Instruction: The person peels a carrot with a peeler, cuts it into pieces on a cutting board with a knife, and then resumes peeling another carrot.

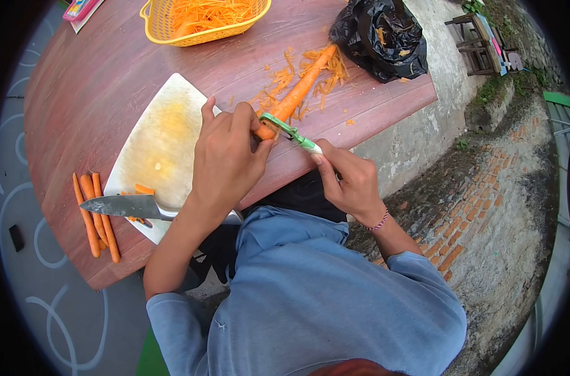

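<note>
A long orange carrot (304, 83) lies slanted over the wooden table, its near end pinched in the fingers of my left hand (227, 150). My right hand (353, 182) is closed round the white handle of a green vegetable peeler (291, 131). The peeler's head rests across the carrot close to my left fingertips. Thin orange peelings (284, 78) are scattered on both sides of the carrot. Beneath and left of my left forearm is a white cutting board (153, 135) with yellow-orange stains.
A knife (125, 205) lies across the board's near end, its blade reaching over several carrots (99, 219) on the table (65, 125). A yellow basket (203, 37) of shredded carrot stands at the back. The black plastic bag (379, 41) sits near the far right corner.
</note>
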The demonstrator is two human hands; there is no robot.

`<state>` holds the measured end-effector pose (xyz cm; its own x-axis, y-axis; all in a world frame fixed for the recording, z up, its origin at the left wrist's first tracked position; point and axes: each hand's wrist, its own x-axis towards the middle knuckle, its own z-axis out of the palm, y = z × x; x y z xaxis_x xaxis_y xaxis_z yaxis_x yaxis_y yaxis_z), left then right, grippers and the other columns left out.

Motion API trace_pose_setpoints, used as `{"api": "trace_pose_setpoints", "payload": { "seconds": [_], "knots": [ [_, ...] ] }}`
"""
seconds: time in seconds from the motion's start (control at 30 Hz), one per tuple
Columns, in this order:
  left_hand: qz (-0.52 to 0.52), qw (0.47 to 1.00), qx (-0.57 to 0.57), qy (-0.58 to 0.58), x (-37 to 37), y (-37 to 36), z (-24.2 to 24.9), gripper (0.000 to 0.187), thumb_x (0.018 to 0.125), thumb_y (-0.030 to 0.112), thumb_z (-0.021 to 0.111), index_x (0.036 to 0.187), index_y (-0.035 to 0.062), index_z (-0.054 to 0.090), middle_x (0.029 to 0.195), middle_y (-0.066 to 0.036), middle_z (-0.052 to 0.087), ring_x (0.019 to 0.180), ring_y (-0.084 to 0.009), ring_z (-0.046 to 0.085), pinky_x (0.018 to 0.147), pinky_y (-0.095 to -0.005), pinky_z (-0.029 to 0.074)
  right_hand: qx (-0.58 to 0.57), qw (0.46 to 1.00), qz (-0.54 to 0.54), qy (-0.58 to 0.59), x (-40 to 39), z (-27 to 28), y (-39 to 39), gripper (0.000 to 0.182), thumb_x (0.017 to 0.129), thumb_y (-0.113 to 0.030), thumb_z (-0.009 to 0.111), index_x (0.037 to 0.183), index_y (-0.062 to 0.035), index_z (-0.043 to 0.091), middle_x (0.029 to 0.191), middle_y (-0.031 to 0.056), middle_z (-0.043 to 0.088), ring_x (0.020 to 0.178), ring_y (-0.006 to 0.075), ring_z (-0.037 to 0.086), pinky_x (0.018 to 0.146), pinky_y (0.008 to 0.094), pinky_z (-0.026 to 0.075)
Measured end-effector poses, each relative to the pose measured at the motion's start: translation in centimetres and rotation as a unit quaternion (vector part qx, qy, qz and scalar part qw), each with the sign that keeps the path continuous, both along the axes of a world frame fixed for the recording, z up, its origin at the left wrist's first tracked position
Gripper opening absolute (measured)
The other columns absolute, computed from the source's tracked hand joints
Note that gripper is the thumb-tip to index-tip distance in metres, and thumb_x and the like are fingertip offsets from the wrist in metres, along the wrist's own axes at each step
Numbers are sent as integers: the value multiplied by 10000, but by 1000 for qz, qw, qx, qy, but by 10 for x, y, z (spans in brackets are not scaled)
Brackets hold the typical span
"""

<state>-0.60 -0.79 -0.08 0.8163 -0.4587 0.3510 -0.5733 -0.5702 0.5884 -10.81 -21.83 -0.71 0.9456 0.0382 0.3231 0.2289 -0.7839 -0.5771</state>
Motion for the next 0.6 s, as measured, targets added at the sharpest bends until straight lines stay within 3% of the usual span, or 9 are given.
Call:
{"api": "trace_pose_setpoints", "payload": {
  "seconds": [0.13,0.23,0.27,0.53,0.6],
  "knots": [
    [0,1000,-7,10,-2,-1,1,468,698,103,923,955,52,535,823,-92,607,785,-342,657,1105,-576,454,-23,992,-124,-18,22,-3,-23,186,988,-125,687,1142,-28,724,715,148,647,581,325,644,514,407,470],
    [-3,1000,-10,10,-1,-1,2,475,702,89,917,958,50,519,831,-100,594,788,-351,655,1109,-574,460,-24,996,-82,-20,21,7,-17,188,984,-126,692,1144,-31,723,729,149,655,597,328,654,516,410,474],
    [-3,1000,-13,10,-2,-2,1,477,706,84,913,958,50,510,831,-103,587,788,-354,654,1111,-571,462,-5,999,-23,-45,16,2,-9,186,991,-122,683,1143,-20,721,738,159,659,613,338,661,525,417,480],
    [-11,1000,-15,-6,-1,-3,1,482,695,50,904,953,48,496,841,-115,578,806,-366,643,1096,-565,477,-45,991,-122,6,24,11,-23,165,989,-128,683,1112,-29,731,728,163,661,595,343,655,524,416,483],
    [-12,1000,-15,-3,-1,-3,2,486,690,43,904,953,46,496,842,-118,578,810,-368,641,1093,-565,479,-18,1000,-10,9,7,7,-4,169,1000,-140,673,1105,-25,736,742,184,668,590,360,648,524,418,479]
  ]
}}
